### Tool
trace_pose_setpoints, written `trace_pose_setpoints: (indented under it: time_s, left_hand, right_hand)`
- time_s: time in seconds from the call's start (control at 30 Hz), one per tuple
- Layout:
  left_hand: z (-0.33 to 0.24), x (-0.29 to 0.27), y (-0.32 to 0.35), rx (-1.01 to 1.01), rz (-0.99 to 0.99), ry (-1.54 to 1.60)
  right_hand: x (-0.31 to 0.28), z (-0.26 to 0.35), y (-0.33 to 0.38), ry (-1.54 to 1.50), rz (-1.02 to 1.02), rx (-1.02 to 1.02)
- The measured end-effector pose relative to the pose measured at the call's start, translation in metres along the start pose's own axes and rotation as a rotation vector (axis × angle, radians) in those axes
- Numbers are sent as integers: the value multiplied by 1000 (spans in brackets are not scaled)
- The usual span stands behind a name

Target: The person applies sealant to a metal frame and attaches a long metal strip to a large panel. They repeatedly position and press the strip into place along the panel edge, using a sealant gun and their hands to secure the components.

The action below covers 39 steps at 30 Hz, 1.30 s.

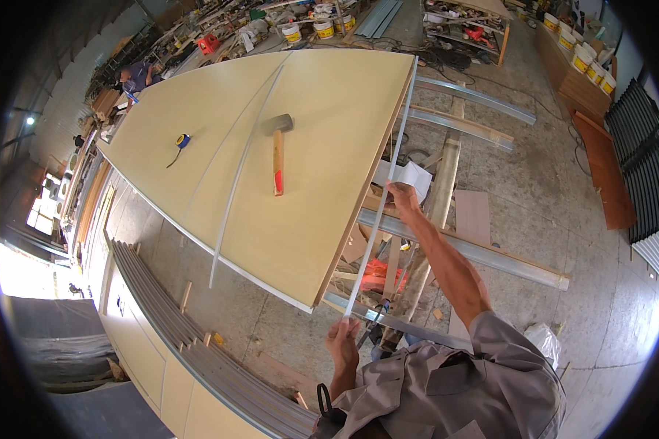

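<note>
Both hands grip a long thin pale metal edging strip along the right edge of the large cream board at frame centre — left hand pinching its near end, right hand closed mid-length. It seems not yet seated; a wooden-handled hammer lies untouched — another strip beside it.

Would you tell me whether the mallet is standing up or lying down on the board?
Lying down. The mallet lies flat on the pale board, wooden handle pointing toward the person, head at the far end, beside a thin strip.
</note>
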State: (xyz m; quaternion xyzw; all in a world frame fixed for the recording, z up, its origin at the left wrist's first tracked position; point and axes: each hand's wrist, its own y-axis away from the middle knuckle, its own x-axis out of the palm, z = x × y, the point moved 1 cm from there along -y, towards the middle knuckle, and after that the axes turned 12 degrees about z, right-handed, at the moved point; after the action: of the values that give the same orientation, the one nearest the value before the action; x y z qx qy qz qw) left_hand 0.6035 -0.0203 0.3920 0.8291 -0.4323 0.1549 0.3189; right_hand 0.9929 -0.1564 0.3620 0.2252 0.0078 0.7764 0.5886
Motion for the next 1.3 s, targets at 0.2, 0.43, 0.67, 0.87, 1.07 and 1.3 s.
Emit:
trace_pose_setpoints:
  time_s: [0.2,0.43,0.67,0.87,1.07,1.3]
  left_hand:
    - [0,-1,1,-11,-3,-12]
    - [3,-8,1,-6,6,27]
    - [3,-12,1,-7,6,41]
    - [1,-22,2,-1,-30,39]
    - [0,-24,-3,-3,-61,59]
    - [-3,-19,-15,-34,-78,104]
  right_hand:
    - [-1,-7,-2,-20,5,30]
    - [3,-3,1,-26,21,55]
    - [5,-3,4,-17,32,63]
    - [17,-2,11,3,26,75]
    - [16,-4,3,4,53,53]
    - [18,-1,-15,30,80,38]
